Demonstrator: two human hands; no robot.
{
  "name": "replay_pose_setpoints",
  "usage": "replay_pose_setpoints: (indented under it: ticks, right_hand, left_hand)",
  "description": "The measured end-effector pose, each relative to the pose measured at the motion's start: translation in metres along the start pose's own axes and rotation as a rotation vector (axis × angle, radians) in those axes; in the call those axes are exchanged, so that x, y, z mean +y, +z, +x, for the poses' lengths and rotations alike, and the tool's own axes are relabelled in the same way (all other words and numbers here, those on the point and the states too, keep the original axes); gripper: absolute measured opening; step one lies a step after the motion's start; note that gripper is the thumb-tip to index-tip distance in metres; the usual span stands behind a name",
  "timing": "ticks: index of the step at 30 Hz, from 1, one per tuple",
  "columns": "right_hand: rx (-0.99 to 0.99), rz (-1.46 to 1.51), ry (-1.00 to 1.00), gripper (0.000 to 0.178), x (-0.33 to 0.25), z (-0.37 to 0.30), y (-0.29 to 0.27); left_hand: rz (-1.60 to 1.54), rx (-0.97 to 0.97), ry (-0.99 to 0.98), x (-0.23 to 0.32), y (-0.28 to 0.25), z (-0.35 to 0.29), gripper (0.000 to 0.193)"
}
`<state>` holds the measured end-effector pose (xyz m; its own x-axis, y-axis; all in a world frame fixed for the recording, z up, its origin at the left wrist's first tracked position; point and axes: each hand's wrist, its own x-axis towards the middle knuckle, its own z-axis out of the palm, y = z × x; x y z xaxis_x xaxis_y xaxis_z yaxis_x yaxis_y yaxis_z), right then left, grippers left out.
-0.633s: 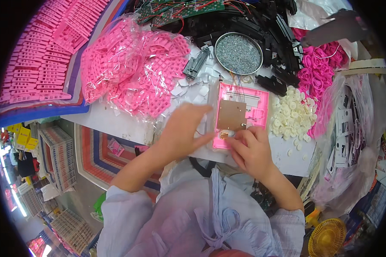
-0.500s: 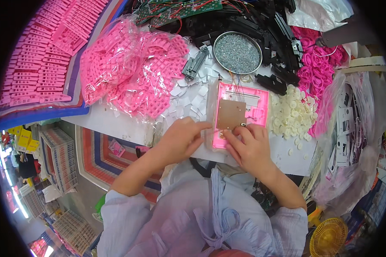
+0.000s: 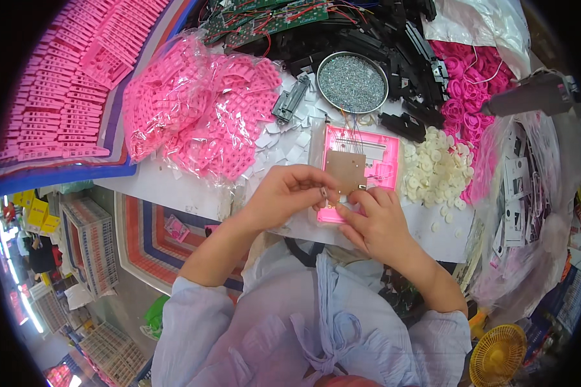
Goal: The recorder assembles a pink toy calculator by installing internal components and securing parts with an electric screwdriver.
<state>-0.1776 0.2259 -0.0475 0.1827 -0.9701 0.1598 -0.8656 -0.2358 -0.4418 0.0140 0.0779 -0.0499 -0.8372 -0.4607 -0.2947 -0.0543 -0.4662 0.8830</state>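
Note:
A pink plastic casing (image 3: pixel 388 161) lies in front of me with a brown circuit board (image 3: pixel 345 169) in it and thin wires running out at its far side. My left hand (image 3: pixel 294 191) hovers over the casing's left edge, thumb and fingers pinched on a small metallic piece (image 3: pixel 324 192). My right hand (image 3: pixel 376 222) rests at the near end of the casing. Its thumb and index finger are pressed together beside the board's near edge; what they hold, if anything, is too small to make out.
Behind the casing stands a round metal dish of screws (image 3: pixel 353 82). Cream-coloured round parts (image 3: pixel 438 169) lie to its right, pink rings (image 3: pixel 461 97) beyond. Bagged pink keypads (image 3: pixel 223 109) and scattered white squares (image 3: pixel 284 151) are on the left. Black plastic parts (image 3: pixel 403 122) crowd the back.
My left hand has moved right, over the casing's left edge, and now shows a small metallic piece in its pinch. My right hand stays at the near end of the casing.

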Motion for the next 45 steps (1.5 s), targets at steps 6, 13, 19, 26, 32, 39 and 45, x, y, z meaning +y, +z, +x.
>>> replay_pose_setpoints:
  ticks: [6, 13, 19, 26, 32, 39, 45]
  right_hand:
    - [0.31, 0.348, 0.14, 0.026, 0.01, -0.005, -0.025]
    - [0.244, 0.136, -0.037, 0.03, 0.013, -0.01, -0.027]
    - [0.176, 0.181, 0.068, 0.018, 0.019, -0.014, -0.032]
    - [0.11, 0.122, 0.223, 0.014, 0.016, -0.051, -0.019]
    - [0.067, -0.068, 0.164, 0.014, 0.004, -0.049, -0.021]
    - [0.06, 0.102, 0.083, 0.016, 0.017, -0.044, -0.017]
    - [0.237, 0.214, 0.113, 0.018, 0.023, -0.045, -0.009]
  left_hand:
    - [0.61, 0.025, 0.266, 0.004, 0.027, 0.005, 0.013]
    - [0.635, -0.121, 0.174, 0.002, 0.04, 0.023, 0.014]
    - [0.894, -0.111, 0.225, 0.0, 0.055, 0.028, 0.015]
    - [1.125, -0.064, 0.568, -0.037, 0.057, 0.005, 0.02]
    - [1.159, -0.079, 0.649, -0.051, 0.055, 0.005, 0.018]
    - [1.226, -0.097, 0.645, -0.054, 0.053, 0.005, 0.018]
    - [1.247, -0.095, 0.622, -0.056, 0.051, 0.006, 0.019]
